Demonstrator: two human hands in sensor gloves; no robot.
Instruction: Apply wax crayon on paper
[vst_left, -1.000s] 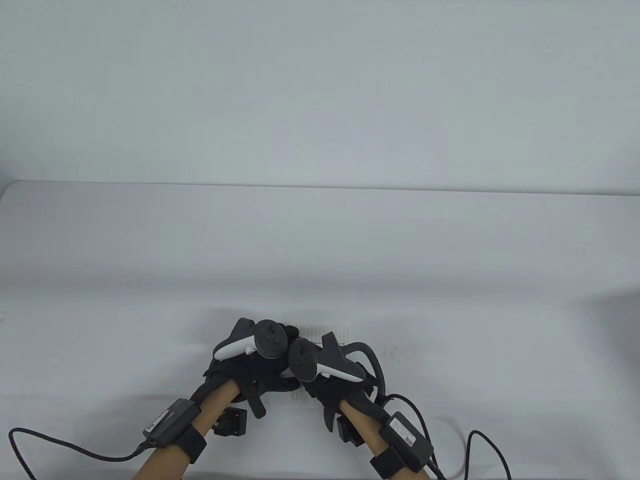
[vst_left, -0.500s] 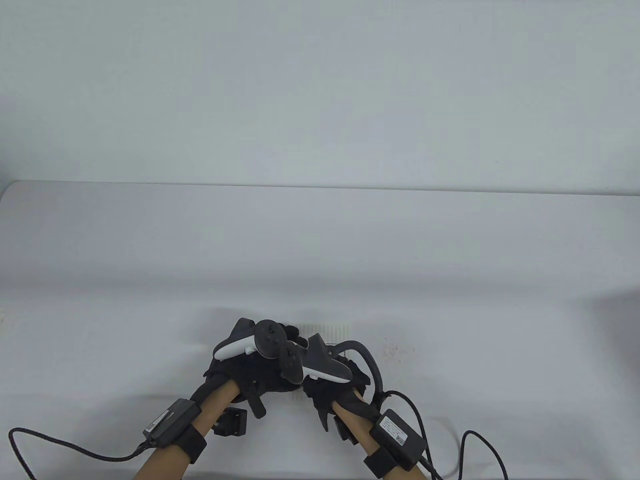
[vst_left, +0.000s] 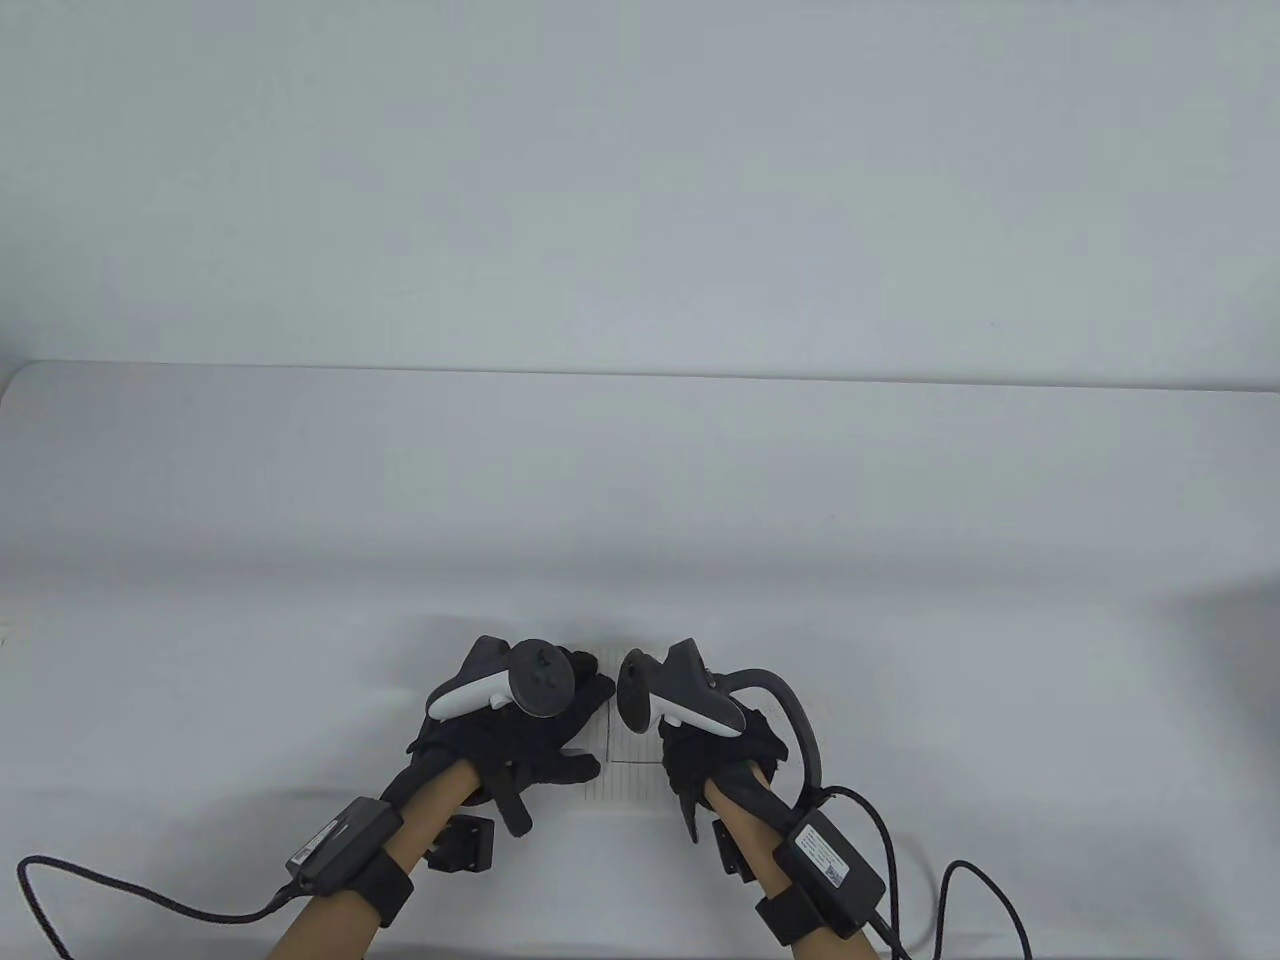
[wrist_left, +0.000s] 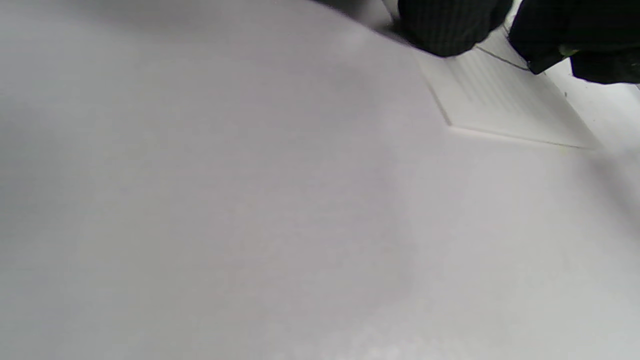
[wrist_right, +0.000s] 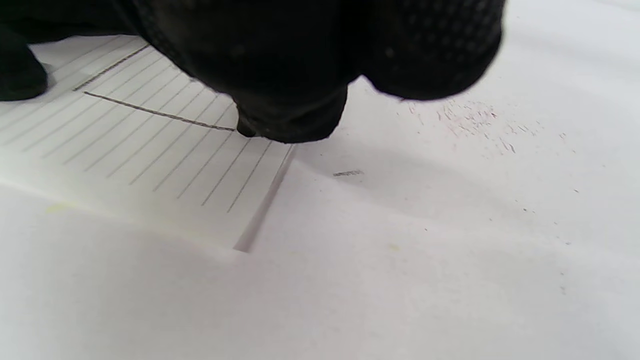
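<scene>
Lined paper (vst_left: 632, 745) low centre, flat on the table (vst_left: 640, 500). Right wrist view alone shows right hand (vst_left: 715, 745) curled at a dark line's end; crayon hidden. Left hand (vst_left: 510, 740) presses the paper, fingers flat.

A small lined sheet of paper (vst_left: 632, 765) lay flat on the white table (vst_left: 640, 500), near its front edge. The black-gloved left hand (vst_left: 510, 725) rested on the sheet's left part; the black-gloved right hand (vst_left: 712, 745) sat at its right.
</scene>
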